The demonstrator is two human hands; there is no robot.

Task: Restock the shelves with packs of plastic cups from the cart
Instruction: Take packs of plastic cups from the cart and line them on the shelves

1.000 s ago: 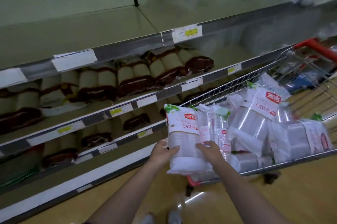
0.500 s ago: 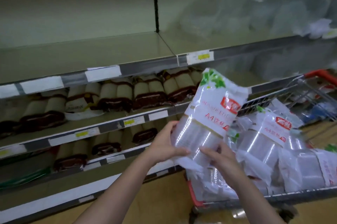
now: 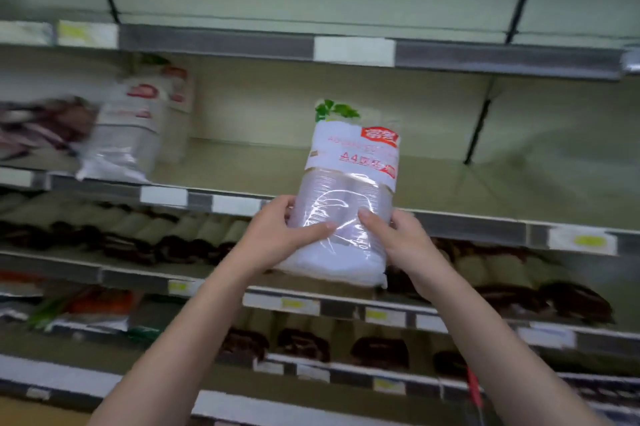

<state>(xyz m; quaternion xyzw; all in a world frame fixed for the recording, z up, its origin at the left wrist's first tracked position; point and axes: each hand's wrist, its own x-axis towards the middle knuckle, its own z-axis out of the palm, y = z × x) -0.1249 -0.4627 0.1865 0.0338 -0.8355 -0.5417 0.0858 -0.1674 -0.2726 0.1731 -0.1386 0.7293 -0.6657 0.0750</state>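
Note:
I hold a pack of clear plastic cups [image 3: 349,183] upright in both hands, white label with red print and green leaves at its top. My left hand [image 3: 284,235] grips its lower left side and my right hand [image 3: 398,245] its lower right. The pack is in front of the edge of the middle shelf [image 3: 450,183], which lies bare behind it. Two similar packs of cups [image 3: 135,134] stand on that shelf at the left. Only a red corner of the cart [image 3: 474,387] shows at the bottom right.
Brown-and-beige packs [image 3: 194,235] fill the lower shelves. Dark red packets [image 3: 38,127] lie at the far left of the middle shelf. The top shelf [image 3: 346,47] runs across above with price tags. A black upright [image 3: 478,127] divides the shelf bays at the right.
Both hands lifted the pack out of the cart, turned it upright and raised it to the middle shelf. My view swung up and left, away from the cart.

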